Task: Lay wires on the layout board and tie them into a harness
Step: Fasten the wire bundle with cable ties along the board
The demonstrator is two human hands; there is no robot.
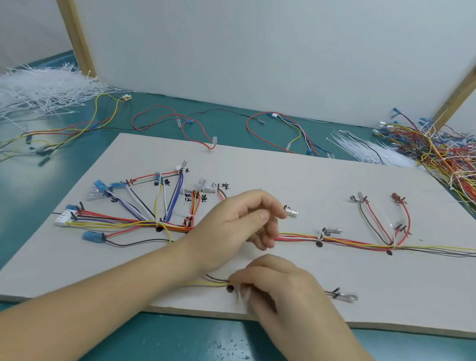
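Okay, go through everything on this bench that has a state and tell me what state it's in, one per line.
left hand: fingers loosely curled above the main bundle, apparently holding nothing
right hand: pinching the yellow and brown wires
main bundle: laid along the layout board, tied at some junctions
loose wires: off the board, untied
cable ties: heaped, unused

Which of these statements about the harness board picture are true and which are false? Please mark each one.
1. The right hand pinches the yellow and brown wires near the board's front edge. True.
2. The heap of white plastic cable ties lies at the far right. False: it lies far left.
3. The pale grey layout board rests on a teal table. True.
4. The left hand grips scissors. False: no scissors are visible.
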